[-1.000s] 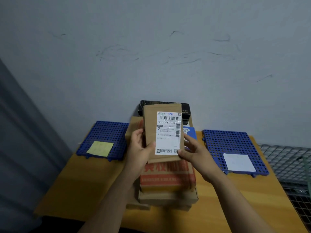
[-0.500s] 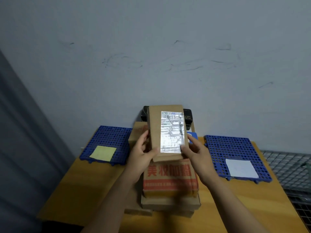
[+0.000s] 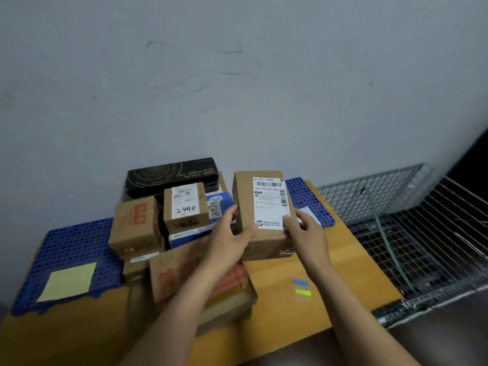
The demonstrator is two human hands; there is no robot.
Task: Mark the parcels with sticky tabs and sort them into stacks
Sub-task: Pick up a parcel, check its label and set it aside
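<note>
Both hands grip one labelled brown parcel (image 3: 264,215): left hand (image 3: 232,241) curled round its left edge, right hand (image 3: 306,231) pinching its right edge, thumb on the label.

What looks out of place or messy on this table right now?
Only the middle heap of parcels: its boxes sit at mixed angles, and the big red-printed box in front lies skewed. The labelled parcel in the left hand and right hand looks undamaged. Nothing spilled.
</note>
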